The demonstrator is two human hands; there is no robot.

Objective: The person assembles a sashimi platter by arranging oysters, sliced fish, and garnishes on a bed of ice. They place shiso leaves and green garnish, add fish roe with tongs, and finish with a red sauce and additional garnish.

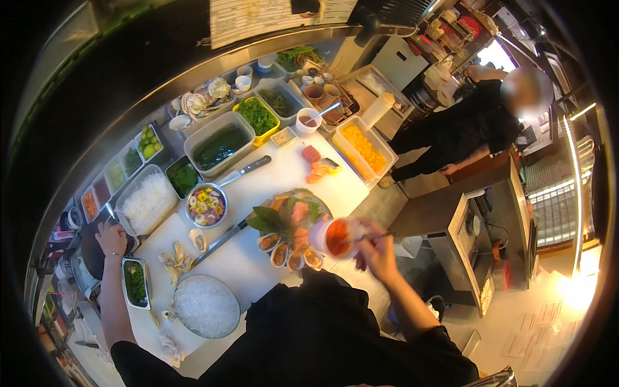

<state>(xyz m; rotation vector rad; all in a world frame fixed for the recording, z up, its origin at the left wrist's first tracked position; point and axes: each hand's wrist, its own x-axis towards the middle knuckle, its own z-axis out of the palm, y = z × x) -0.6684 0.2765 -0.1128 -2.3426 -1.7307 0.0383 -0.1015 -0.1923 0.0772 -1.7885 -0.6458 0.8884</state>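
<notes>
My right hand (377, 253) is closed at the side of a white cup (318, 236) filled with orange-red roe-like food. A thin utensil handle (382, 235) runs from the cup past my fingers. The cup hangs over the right edge of a platter with salmon-coloured slices (300, 211), a green leaf (265, 219) and several filled oyster shells (279, 254). Far to the left, my left hand (112, 238) reaches over a dark round object (97, 253), its fingers apart at the rim. A metal tray of chopped greens (135, 284) lies beside that forearm.
A long knife (216, 248) lies left of the platter, a second knife (245, 170) behind. Nearby are a bowl of flowers (207, 206), a bowl of ice (206, 306), shredded white food (148, 198) and a bin of yellow cubes (363, 149). Another person (464, 122) stands at right.
</notes>
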